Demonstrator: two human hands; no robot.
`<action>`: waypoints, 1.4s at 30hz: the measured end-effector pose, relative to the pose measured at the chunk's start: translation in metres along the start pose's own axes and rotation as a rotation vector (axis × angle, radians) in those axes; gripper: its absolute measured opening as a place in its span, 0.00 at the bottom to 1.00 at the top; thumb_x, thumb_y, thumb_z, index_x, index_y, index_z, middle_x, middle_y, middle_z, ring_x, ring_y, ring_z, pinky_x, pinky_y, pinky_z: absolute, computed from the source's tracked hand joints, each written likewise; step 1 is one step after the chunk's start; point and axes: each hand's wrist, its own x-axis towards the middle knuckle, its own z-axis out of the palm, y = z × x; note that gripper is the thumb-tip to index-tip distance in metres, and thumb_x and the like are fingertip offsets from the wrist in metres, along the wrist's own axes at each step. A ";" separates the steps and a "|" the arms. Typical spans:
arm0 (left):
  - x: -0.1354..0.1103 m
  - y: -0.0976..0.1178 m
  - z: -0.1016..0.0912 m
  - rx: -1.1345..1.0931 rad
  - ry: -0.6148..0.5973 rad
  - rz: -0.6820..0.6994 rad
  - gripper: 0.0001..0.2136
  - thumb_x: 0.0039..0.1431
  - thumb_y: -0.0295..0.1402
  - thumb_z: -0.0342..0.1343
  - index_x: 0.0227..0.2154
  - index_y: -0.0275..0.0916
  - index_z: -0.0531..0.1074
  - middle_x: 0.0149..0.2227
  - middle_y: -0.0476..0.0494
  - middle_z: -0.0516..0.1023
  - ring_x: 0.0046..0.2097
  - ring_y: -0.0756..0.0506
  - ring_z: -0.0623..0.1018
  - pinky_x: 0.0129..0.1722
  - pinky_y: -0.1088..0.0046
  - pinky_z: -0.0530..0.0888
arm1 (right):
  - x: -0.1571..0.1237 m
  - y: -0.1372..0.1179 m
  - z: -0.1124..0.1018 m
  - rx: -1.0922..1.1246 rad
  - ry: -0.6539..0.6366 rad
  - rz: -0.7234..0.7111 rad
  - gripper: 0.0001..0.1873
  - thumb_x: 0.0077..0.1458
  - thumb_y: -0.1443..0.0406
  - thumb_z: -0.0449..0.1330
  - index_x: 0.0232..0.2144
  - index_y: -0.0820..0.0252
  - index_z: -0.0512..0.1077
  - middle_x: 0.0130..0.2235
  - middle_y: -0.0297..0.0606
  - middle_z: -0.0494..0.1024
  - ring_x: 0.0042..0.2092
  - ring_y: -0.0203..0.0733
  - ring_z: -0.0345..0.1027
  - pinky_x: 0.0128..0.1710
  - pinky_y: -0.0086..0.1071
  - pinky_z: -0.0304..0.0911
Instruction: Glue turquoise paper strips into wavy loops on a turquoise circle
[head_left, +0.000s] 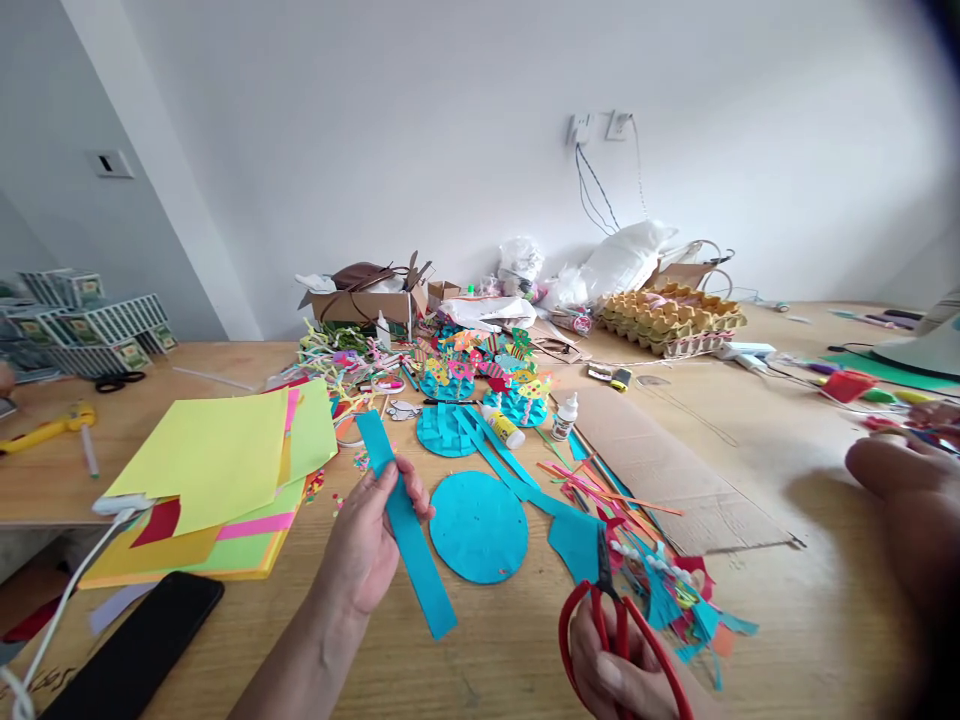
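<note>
A blue paper strip slants through my left hand, whose thumb and fingers are closed on its middle. Red-handled scissors are in my right hand, fingers wrapped around the handles, the dark blades pointing away from me. Those blades lie over a blue paper offcut. Between my hands a blue paper disc lies flat on the table. Just beyond it is another blue disc with strips on it, and long narrow blue strips run off to its right.
Coloured paper sheets and a black phone lie at left. Paper scraps and cardboard are at right, near another person's hand. Behind stand a glue bottle, decorated blue pieces and egg trays.
</note>
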 end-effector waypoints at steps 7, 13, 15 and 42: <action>-0.009 -0.011 0.000 -0.019 -0.053 -0.058 0.05 0.56 0.34 0.53 0.30 0.37 0.69 0.23 0.50 0.68 0.25 0.51 0.68 0.26 0.74 0.67 | 0.052 -0.019 0.038 -0.332 0.157 0.047 0.21 0.37 0.48 0.61 0.21 0.60 0.65 0.17 0.28 0.63 0.18 0.30 0.52 0.16 0.23 0.46; -0.014 -0.020 -0.004 -0.029 0.007 -0.058 0.06 0.54 0.35 0.54 0.30 0.37 0.69 0.22 0.50 0.68 0.26 0.51 0.68 0.27 0.74 0.67 | 0.068 -0.006 0.064 -0.189 -0.064 0.043 0.19 0.36 0.52 0.62 0.25 0.62 0.68 0.20 0.29 0.64 0.20 0.29 0.53 0.20 0.24 0.51; -0.015 -0.018 -0.009 -0.041 0.050 -0.062 0.06 0.52 0.35 0.57 0.29 0.37 0.69 0.22 0.51 0.68 0.25 0.51 0.68 0.26 0.75 0.68 | 0.065 -0.001 0.063 -0.286 -0.054 0.086 0.17 0.37 0.54 0.60 0.24 0.62 0.67 0.19 0.28 0.63 0.20 0.29 0.52 0.20 0.24 0.51; 0.000 -0.039 -0.003 -0.120 0.104 -0.302 0.08 0.47 0.33 0.60 0.29 0.36 0.70 0.22 0.51 0.67 0.24 0.52 0.68 0.26 0.75 0.68 | 0.089 -0.052 0.002 -1.192 0.159 -0.115 0.11 0.51 0.67 0.51 0.26 0.59 0.73 0.28 0.36 0.76 0.31 0.37 0.67 0.28 0.27 0.54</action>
